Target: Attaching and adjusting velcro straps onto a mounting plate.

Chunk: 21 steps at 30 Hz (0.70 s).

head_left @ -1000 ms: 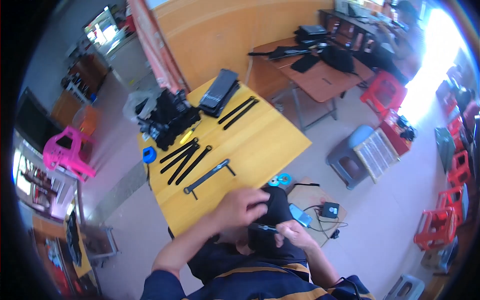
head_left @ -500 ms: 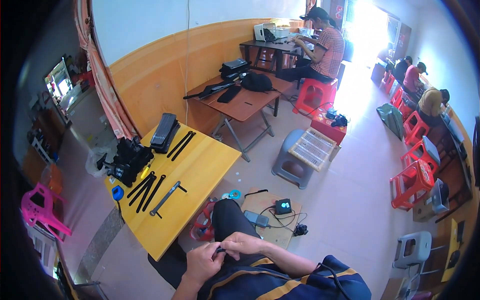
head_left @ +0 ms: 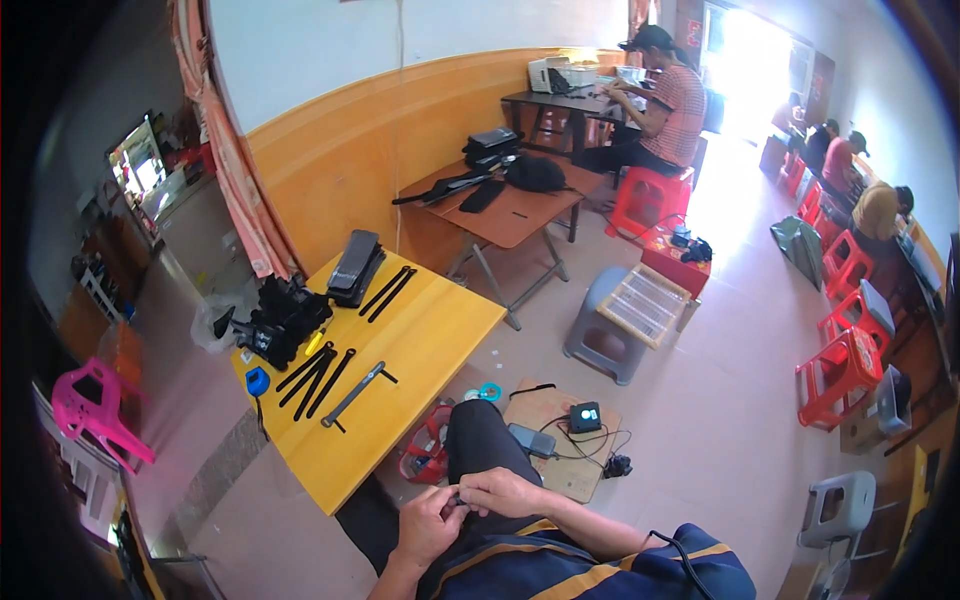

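Above my lap, my left hand [head_left: 428, 524] and my right hand [head_left: 503, 493] meet with fingertips pinched together. Between them is a small dark piece [head_left: 457, 499], mostly covered by my fingers, so its kind is unclear. To the left of my hands stands a yellow table [head_left: 420, 375]. On it lie several black straps [head_left: 329, 382] in a fan and a pair of black straps [head_left: 388, 294] farther back. A grey bar-shaped tool [head_left: 355, 396] with dark crosspieces at its ends rests nearer to me.
Black goods [head_left: 280, 322], a dark plastic-wrapped stack [head_left: 355, 268] and a blue object [head_left: 257, 380] sit along the yellow table's left side. A brown folding table [head_left: 530, 225] and a grey stool [head_left: 600, 335] are ahead. Cables and devices lie on cardboard [head_left: 570, 485]. Co-workers sit farther off.
The whole view has shifted, so the room and tables appear farther right and slightly lower. My hands stay pinched together around the small dark piece, with a slight change in the fingers.
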Each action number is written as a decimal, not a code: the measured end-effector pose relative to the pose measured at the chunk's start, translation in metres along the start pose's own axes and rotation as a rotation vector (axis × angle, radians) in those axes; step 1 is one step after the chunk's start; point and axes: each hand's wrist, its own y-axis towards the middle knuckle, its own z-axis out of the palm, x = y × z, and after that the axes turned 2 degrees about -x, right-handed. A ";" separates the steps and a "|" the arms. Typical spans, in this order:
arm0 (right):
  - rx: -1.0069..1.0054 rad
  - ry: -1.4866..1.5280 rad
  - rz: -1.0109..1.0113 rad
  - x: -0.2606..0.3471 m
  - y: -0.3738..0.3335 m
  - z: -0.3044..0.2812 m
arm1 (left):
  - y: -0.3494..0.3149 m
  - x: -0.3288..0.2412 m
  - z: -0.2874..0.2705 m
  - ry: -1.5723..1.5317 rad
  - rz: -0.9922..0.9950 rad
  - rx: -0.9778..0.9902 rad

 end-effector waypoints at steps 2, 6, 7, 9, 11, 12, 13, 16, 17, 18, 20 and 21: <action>-0.045 -0.113 -0.088 0.006 0.010 0.006 | -0.010 0.003 0.000 -0.105 -0.111 -0.126; 0.039 -0.230 -0.054 0.001 0.020 0.010 | -0.020 0.028 0.009 -0.052 0.021 -0.148; 0.028 -0.170 0.020 0.002 0.020 0.011 | -0.021 0.034 0.013 -0.063 0.023 -0.124; 0.019 -0.100 0.106 0.004 0.022 0.011 | -0.018 0.038 0.015 -0.076 0.013 -0.158; 0.045 -0.077 0.131 -0.004 0.028 0.012 | -0.020 0.043 0.012 -0.041 -0.013 -0.105; 0.095 -0.081 0.124 -0.005 0.033 0.013 | -0.024 0.050 0.015 -0.032 -0.017 -0.106; 0.118 -0.095 0.131 -0.005 0.037 0.014 | -0.028 0.052 0.014 -0.023 -0.048 -0.133; 0.171 -0.113 0.154 -0.004 0.047 0.016 | -0.032 0.055 0.011 -0.019 -0.063 -0.102; 0.167 -0.103 0.163 -0.002 0.048 0.017 | -0.033 0.056 0.012 -0.009 -0.068 -0.094; 0.158 -0.091 0.172 -0.003 0.050 0.018 | -0.033 0.057 0.012 0.001 -0.069 -0.084; 0.144 -0.045 0.158 -0.014 0.050 0.018 | -0.030 0.062 0.016 0.012 -0.062 -0.096; 0.120 0.004 0.147 -0.016 0.051 0.020 | -0.028 0.063 0.016 0.020 -0.049 -0.101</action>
